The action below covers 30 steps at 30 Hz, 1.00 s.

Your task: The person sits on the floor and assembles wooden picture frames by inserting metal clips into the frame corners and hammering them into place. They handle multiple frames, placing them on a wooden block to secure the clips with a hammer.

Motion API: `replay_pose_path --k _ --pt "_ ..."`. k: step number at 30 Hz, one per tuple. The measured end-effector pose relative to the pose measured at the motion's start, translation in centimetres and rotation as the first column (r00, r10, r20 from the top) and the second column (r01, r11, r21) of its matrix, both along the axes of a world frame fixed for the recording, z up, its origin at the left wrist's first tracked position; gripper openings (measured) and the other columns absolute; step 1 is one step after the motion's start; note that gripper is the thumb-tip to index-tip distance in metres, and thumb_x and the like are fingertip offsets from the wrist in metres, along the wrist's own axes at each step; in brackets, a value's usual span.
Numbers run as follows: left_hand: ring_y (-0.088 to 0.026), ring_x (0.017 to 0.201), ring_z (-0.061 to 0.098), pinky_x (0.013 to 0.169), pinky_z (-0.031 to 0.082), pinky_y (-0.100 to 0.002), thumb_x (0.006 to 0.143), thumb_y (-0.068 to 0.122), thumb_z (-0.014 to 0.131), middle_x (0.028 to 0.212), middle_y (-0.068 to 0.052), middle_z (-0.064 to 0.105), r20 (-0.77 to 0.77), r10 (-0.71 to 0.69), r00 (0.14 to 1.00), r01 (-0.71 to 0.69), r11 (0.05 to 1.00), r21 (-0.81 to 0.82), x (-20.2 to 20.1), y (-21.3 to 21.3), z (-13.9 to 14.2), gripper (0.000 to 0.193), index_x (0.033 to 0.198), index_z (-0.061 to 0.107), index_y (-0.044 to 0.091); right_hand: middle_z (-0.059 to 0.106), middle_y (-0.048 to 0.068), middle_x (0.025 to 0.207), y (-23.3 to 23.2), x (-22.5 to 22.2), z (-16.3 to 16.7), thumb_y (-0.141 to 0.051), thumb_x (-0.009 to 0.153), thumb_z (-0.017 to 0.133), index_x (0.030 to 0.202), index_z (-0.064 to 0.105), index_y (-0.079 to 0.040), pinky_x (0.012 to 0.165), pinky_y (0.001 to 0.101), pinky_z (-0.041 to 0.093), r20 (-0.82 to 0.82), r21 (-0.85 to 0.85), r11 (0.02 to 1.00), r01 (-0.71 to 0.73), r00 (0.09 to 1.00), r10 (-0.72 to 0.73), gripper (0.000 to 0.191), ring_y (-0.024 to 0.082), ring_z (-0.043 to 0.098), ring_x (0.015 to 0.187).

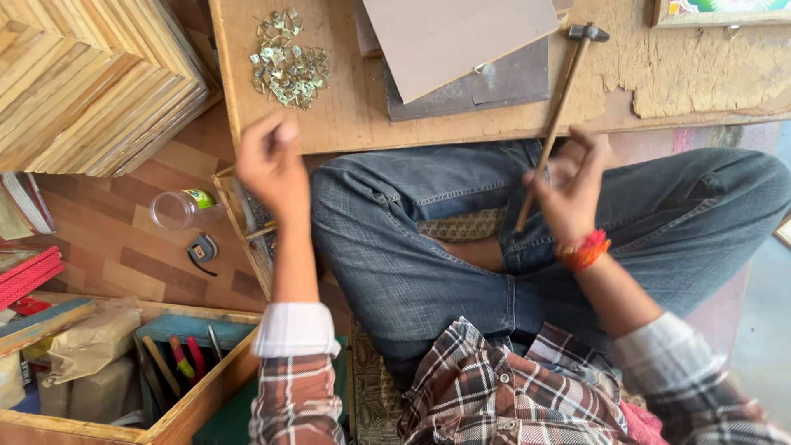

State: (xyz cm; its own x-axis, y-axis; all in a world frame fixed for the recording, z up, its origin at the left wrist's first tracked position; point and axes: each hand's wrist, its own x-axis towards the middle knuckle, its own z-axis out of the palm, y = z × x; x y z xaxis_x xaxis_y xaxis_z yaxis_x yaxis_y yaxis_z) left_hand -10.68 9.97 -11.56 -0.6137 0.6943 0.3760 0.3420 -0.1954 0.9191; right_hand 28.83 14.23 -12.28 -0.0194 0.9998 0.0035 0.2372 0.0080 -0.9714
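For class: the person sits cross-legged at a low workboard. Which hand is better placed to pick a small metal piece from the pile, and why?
Left. The left hand is free and hangs just below the pile of metal pieces at the board's left end. The right hand is farther off and holds the hammer.

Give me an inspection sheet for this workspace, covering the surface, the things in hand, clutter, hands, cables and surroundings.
Surface: low wooden board, top layer chipped away at the right.
Things in hand: hammer with wooden handle, head over the board; grey panels stacked on it.
Clutter: pile of small metal hangers; clear jar and tape measure on the floor.
Hands: right hand grips the hammer handle; left hand is closed, contents hidden.
Cables: nothing seen.
Surroundings: stacked wooden frames at left; wooden toolbox below; person sits cross-legged.
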Motion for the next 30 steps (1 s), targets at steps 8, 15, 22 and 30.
replay_pose_path --k 8,15,22,30 --pt "-0.03 0.11 0.066 0.097 0.054 -0.045 0.096 0.01 0.072 0.107 -0.006 0.07 -0.352 -0.344 0.871 0.286 0.935 -0.208 16.1 12.5 2.9 0.01 0.101 0.064 0.008 0.06 0.004 0.085 -1.5 3.2 0.6 -0.008 0.106 0.059 0.152 0.048 -0.004 0.047 0.0224 0.036 -0.345 -0.446 0.895 0.028 0.917 -0.201 0.048 0.007 0.047 0.057" --pt "-0.036 0.146 0.038 0.126 0.027 -0.058 0.093 0.014 0.079 0.148 -0.01 0.044 -0.572 -0.292 0.767 0.205 0.955 -0.212 17.1 13.8 -0.8 0.022 0.099 0.058 0.012 0.068 0.021 0.109 -2.5 4.0 7.5 -0.002 0.104 0.061 0.148 0.049 -0.002 0.066 0.0377 0.053 0.484 0.21 0.939 -0.274 0.863 0.144 0.045 0.023 0.065 0.075" --pt "-0.038 0.139 0.042 0.12 0.033 -0.057 0.09 0.014 0.081 0.135 -0.01 0.047 -0.508 -0.296 0.809 0.214 0.953 -0.214 17.4 14.0 -0.8 0.026 0.098 0.057 0.012 0.06 0.015 0.088 -1.7 3.0 10.3 -0.002 0.108 0.061 0.153 0.055 -0.009 0.065 0.0438 0.049 0.631 0.192 0.912 -0.363 0.757 0.168 0.047 0.034 0.06 0.072" --pt "-0.035 0.137 0.044 0.125 0.031 -0.057 0.089 0.015 0.082 0.136 -0.008 0.049 -0.507 -0.255 0.823 0.166 0.962 -0.215 17.5 14.0 -0.6 0.025 0.097 0.059 0.011 0.052 0.013 0.079 -1.7 3.2 10.3 -0.003 0.11 0.06 0.154 0.056 -0.01 0.062 0.0431 0.047 0.652 0.202 0.926 -0.319 0.749 0.115 0.044 0.03 0.055 0.065"
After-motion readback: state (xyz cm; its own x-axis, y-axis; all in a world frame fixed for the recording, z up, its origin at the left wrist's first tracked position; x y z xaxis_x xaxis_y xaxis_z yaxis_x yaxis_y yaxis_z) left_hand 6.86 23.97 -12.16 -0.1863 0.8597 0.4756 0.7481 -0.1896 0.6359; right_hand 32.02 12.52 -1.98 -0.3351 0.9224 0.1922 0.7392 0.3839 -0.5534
